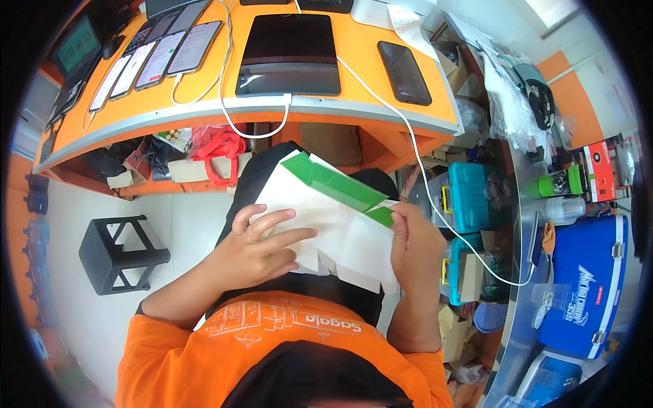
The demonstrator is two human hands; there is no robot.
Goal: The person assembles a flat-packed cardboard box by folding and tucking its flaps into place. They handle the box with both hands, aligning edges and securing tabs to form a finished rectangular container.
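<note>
White card, creased into panels, makes up most of the flattened carton (350, 238), which lies tilted over the person's dark-clad lap (257, 175), below the counter (371, 78). A glossy green band (340, 188) runs along its upper edge, with a smaller green flap (381, 216) near the right corner; the lower edge is notched into uneven tabs. The left hand (262, 243) rests spread on the white face, its fingers loose and apart. The right hand (416, 238) pinches the right edge, thumb uppermost; its other fingers are mostly hidden behind. The carton's underside is out of sight, and the left hand covers part of the panels.
</note>
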